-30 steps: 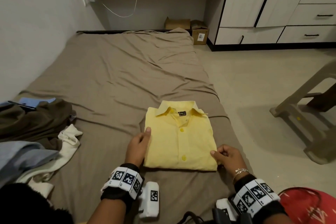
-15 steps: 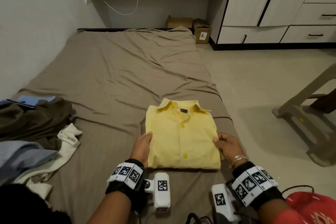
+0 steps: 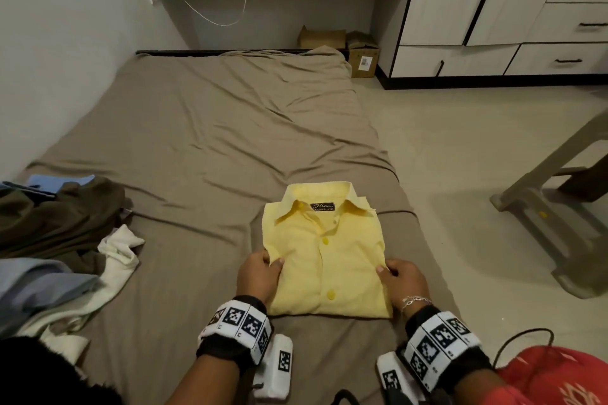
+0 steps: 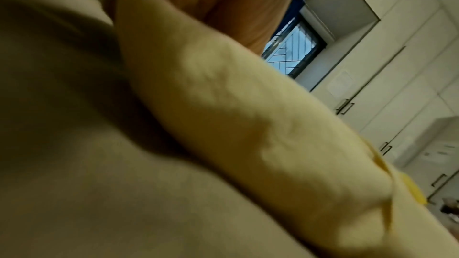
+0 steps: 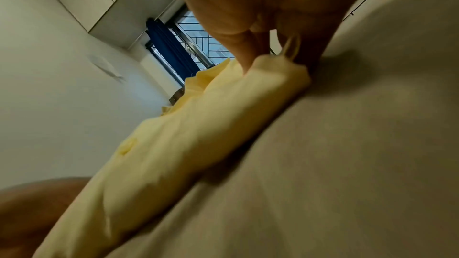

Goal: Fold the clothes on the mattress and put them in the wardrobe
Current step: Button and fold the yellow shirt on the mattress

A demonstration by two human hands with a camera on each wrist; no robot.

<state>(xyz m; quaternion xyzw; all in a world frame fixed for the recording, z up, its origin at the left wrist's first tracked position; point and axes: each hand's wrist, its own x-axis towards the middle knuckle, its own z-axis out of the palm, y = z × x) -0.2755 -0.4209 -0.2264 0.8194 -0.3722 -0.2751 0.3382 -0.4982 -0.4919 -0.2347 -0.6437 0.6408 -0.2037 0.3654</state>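
From the head view, we grip the folded yellow shirt (image 3: pixel 324 260) on the mattress (image 3: pixel 210 141), left hand (image 3: pixel 258 276) and right hand (image 3: pixel 403 279) pinching opposite side edges, likely so the fold holds when lifted. The left wrist view shows the shirt's edge raised. In the right wrist view, fingers (image 5: pixel 244 54) clamp the layers.

hands (image 3: pixel 330 276) grip folded yellow shirt (image 3: pixel 325 256) edges, mattress (image 3: pixel 230 128)

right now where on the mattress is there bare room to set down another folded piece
Bare sheet on the mattress between the yellow shirt collar and the far wall. Crowded at the left edge by the clothes pile.
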